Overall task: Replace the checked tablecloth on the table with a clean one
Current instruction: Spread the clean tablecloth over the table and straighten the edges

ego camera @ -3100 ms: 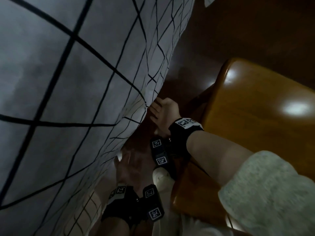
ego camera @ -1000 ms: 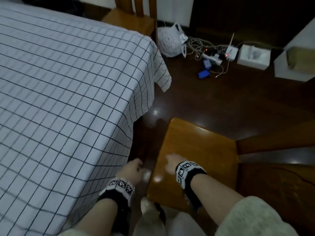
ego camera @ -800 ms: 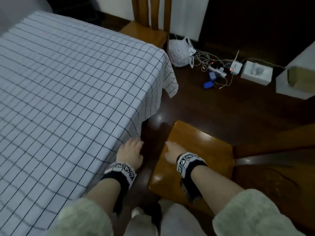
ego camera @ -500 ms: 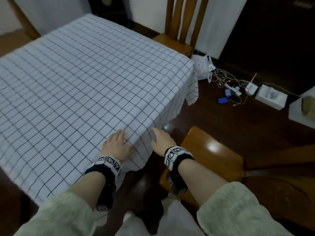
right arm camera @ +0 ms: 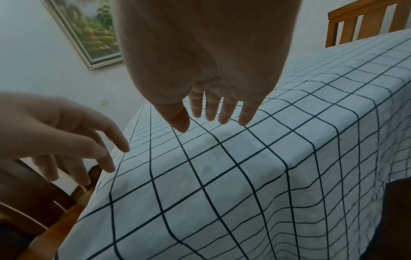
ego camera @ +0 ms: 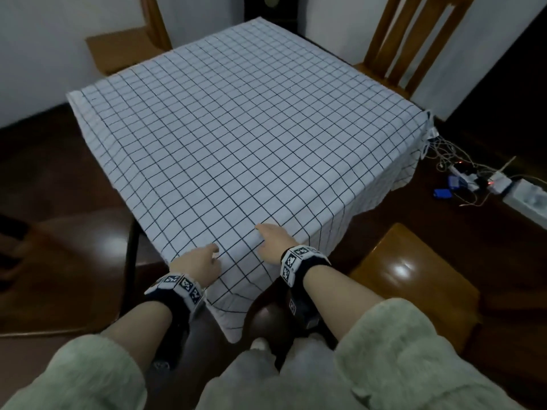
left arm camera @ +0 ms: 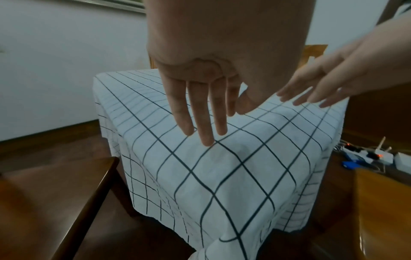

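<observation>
- Checked tablecloth (ego camera: 236, 137), in the head view, covers the whole table top, white with a dark grid, and hangs over every edge; its near corner droops to a point between the person's forearms.
- Left hand (ego camera: 196, 266) lies at the near corner of the table, fingers reaching onto the cloth, holding nothing. Right hand (ego camera: 273, 242) sits just beside it along the near right edge, index finger stretched forward on the cloth, nothing gripped.
- A wooden chair seat (ego camera: 414, 279) stands near the right edge; another chair (ego camera: 405, 42) is at the far right edge, with a tangle of cables and a power strip (ego camera: 473, 179) on the dark floor (ego camera: 59, 261).
- Left wrist view: the left hand (left arm camera: 200, 98) has straight, spread-down fingers (left arm camera: 205, 123) with tips at the tablecloth (left arm camera: 222, 176) near the corner; whether they press it I cannot tell. The right hand (left arm camera: 322, 82) reaches in alongside, fingers extended.
- Right wrist view: the right hand (right arm camera: 206, 88) is spread wide, fingertips (right arm camera: 223, 114) just over or on the tablecloth (right arm camera: 222, 193). The left hand (right arm camera: 62, 137) is beside it, fingers loosely extended. A framed picture (right arm camera: 89, 31) hangs on the wall.
</observation>
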